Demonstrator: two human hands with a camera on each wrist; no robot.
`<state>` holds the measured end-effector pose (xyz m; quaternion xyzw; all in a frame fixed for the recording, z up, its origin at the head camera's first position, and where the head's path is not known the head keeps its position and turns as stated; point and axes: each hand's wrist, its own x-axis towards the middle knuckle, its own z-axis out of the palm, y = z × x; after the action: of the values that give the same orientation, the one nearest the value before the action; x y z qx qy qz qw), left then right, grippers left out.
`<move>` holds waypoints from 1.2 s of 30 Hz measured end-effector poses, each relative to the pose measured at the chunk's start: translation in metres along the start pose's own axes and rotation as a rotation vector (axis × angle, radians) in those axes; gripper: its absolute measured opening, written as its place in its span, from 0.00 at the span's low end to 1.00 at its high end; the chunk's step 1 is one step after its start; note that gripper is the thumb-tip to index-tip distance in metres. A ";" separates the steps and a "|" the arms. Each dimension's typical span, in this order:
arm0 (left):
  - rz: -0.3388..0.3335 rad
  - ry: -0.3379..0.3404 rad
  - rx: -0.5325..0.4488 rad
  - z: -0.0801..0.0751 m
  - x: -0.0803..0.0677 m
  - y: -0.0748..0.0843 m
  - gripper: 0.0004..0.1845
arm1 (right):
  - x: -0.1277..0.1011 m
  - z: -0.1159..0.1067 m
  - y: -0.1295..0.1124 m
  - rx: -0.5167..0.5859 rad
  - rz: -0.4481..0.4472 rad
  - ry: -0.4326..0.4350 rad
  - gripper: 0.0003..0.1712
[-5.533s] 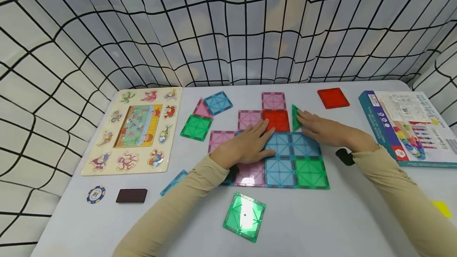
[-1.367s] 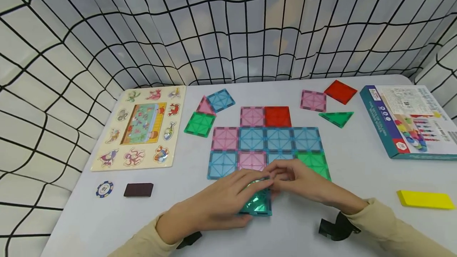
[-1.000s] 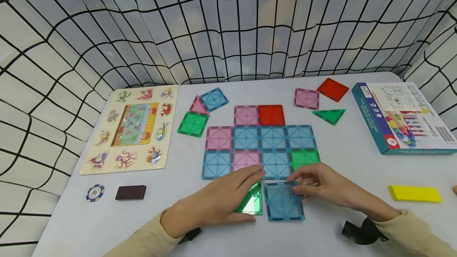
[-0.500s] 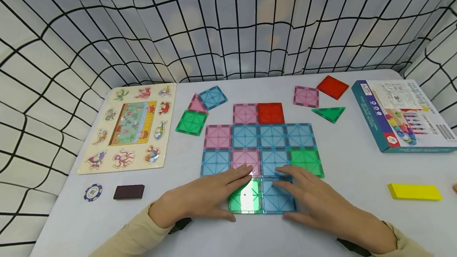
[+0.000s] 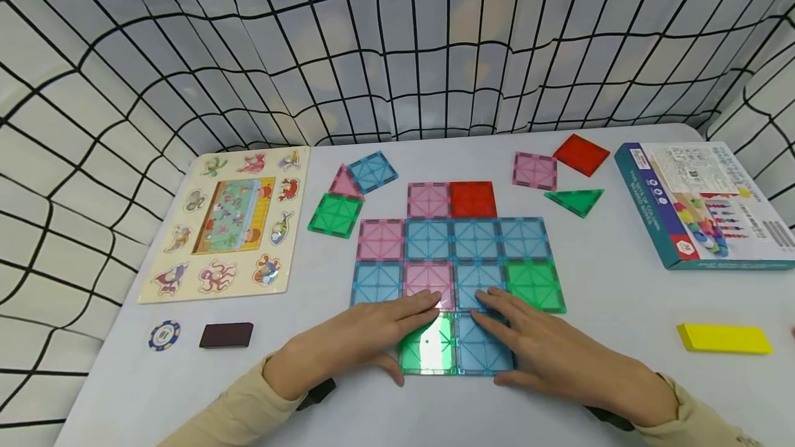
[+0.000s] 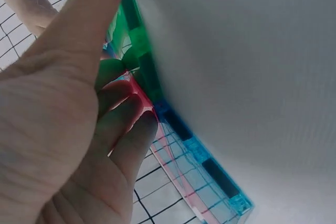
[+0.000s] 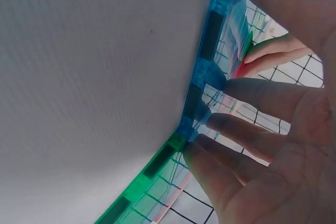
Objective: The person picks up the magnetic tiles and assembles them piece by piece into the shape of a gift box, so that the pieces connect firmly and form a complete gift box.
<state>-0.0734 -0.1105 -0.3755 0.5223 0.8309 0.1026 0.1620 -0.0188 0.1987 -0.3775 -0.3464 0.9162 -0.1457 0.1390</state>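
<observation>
A: Hands first: what are they doing?

B: The left hand (image 5: pixel 348 350) is lying flat, fingers straight, pressing on the green tile (image 5: pixel 428 352). The right hand (image 5: pixel 559 361) is lying just as flat on the blue tile (image 5: pixel 481 350) touching it.

A: Where are those two tiles sitting?

B: They are lying on the counter (image 5: pixel 559 405), butting against the near edge of the tile mat (image 5: pixel 459 254).

A: And further out?

B: A yellow block (image 5: pixel 723 338) is lying to the right, a box (image 5: pixel 702 202) beyond it; a wooden puzzle (image 5: pixel 230 223), poker chip (image 5: pixel 164 335) and dark block (image 5: pixel 226 334) are lying left.
</observation>
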 end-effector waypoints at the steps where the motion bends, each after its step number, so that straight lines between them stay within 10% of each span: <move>1: 0.002 0.007 0.012 0.000 0.000 0.000 0.53 | 0.000 0.000 -0.001 0.013 0.001 -0.002 0.47; 14: 0.035 0.106 0.083 0.003 0.000 -0.001 0.54 | 0.004 -0.003 -0.007 -0.015 -0.034 -0.022 0.45; 19: 0.011 0.073 -0.024 0.002 -0.003 -0.003 0.51 | 0.003 -0.016 0.007 0.161 0.024 -0.031 0.40; 23: -0.131 0.097 -0.222 -0.002 -0.011 -0.009 0.39 | -0.001 -0.034 0.037 0.313 0.099 0.112 0.34; 30: -0.420 0.432 -0.478 -0.012 -0.034 -0.032 0.30 | -0.011 -0.049 0.091 0.385 0.311 0.265 0.35; 36: -0.621 0.459 -0.788 -0.015 -0.039 -0.040 0.31 | -0.015 -0.033 0.095 0.498 0.315 0.279 0.34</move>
<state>-0.0969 -0.1626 -0.3689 0.1169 0.8586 0.4645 0.1827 -0.0763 0.2821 -0.3795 -0.1324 0.9050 -0.3882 0.1134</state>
